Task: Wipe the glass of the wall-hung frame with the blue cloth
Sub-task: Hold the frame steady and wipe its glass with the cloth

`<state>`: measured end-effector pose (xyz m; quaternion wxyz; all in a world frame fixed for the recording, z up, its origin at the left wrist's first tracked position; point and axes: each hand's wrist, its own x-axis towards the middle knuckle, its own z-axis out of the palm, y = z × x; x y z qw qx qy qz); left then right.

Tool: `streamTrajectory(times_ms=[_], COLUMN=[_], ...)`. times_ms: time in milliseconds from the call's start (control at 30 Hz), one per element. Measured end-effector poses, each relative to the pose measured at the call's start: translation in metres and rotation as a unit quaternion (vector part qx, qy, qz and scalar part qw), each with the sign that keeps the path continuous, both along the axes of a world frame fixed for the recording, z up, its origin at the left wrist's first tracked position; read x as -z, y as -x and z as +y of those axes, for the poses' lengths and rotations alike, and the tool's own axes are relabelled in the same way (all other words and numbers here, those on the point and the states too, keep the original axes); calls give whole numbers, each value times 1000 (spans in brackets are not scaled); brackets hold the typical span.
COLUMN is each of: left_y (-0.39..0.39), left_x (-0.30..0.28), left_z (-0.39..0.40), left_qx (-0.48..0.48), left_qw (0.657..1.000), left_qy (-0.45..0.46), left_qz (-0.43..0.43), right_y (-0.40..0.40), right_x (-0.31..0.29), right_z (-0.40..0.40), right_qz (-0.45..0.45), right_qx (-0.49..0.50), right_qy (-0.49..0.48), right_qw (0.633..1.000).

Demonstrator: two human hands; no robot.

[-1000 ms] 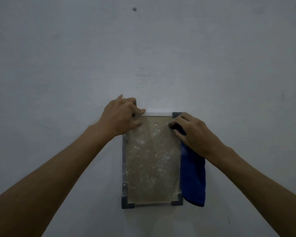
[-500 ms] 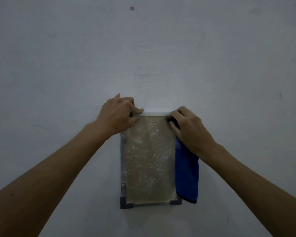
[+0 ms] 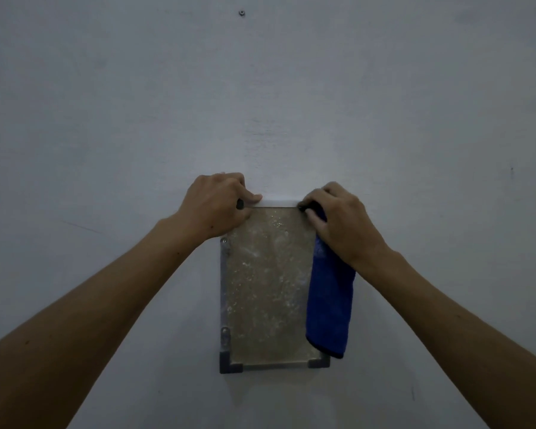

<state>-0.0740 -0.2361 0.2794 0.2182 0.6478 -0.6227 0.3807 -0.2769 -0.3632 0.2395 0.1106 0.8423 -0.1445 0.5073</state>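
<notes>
**Both hands at the frame's top edge, cloth hanging from the right**

Where the glass (image 3: 265, 283) shows between the two hands, it is clouded across its whole face with pale specks and smears. It sits in the frame (image 3: 223, 292), which hangs flat and upright on the wall (image 3: 106, 119), its grey left rail carrying two small fasteners and dark brackets capping both lower corners. A white strip (image 3: 279, 201) runs along the top edge between the two sets of fingertips.

The blue cloth (image 3: 330, 301) hangs below the right hand's fingers, draped down the frame's right side and covering that rail and a narrow band of glass; its dark-edged lower end stops just above the lower right bracket. Its upper end is bunched under the right hand (image 3: 342, 226), whose fingers are curled shut on the cloth at the frame's upper right corner, with a dark fold showing at the fingertips.

The left hand (image 3: 218, 205) covers the upper left corner. Its fingers are curled over the top edge, the thumb tip lying along the white strip, so it grips the frame there. A small dark item sits beside its thumb; what it is cannot be told.

Above both hands, well apart from them, a small dark fixing (image 3: 242, 13) is set in the wall.
</notes>
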Motion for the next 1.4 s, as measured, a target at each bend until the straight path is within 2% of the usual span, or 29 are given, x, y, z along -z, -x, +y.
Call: streamTrajectory(times_ms=[67, 167, 200, 300, 333, 467, 600, 733, 867, 900, 1000, 1033, 1133, 1167, 1300, 1400], left_y=[0, 1, 1, -2, -4, -13, -19, -21, -23, -23, -23, -23, -24, -25, -23, -24], left_x=[0, 1, 1, 2, 3, 2, 3, 5, 7, 7, 8, 7, 8, 8, 9, 9], left_z=[0, 2, 2, 3, 3, 6, 7, 6, 4, 4, 4, 4, 6, 7, 9, 11], left_qx=[-2, 0, -1, 0, 1, 12, 21, 30, 28, 29, 32, 31, 28, 29, 33, 40], left_qw=[1000, 1000, 1000, 1000, 1000, 1000, 999, 999, 999, 999, 999, 999, 999, 998, 998, 997], left_qy=[-2, 4, 3, 0, -2, -22, -40, -40, -37, -37, -32, -31, -40, -44, -59, -62], left_qz=[-5, -5, -4, -4, -6, 2, 9, -2, -5, -7, -6, -7, -14, -16, -11, -4], right_y=[-3, -5, -6, -9, -11, -14, -16, -22, -22, -24, -26, -27, -28, -30, -33, -33], right_x=[6, 16, 12, 5, 7, 16, 8, 19, 5, 7, 16, 14, 6, 8, 17, 8], right_z=[6, 12, 9, 6, 9, 14, 11, 18, 12, 14, 19, 18, 15, 17, 22, 18], right_qz=[13, 101, 92, -13, -16, 68, -42, 57, -31, -25, 74, 81, -8, -15, 67, -9], right_qx=[-2, -15, -9, -1, 0, -18, -13, -25, -17, -18, -29, -28, -23, -23, -31, -25], right_qy=[7, 18, 12, -10, -9, 4, -26, -8, -21, -16, 12, 13, -1, 0, 18, 0], right_qw=[1000, 995, 996, 1000, 1000, 998, 999, 998, 999, 999, 997, 996, 1000, 1000, 997, 1000])
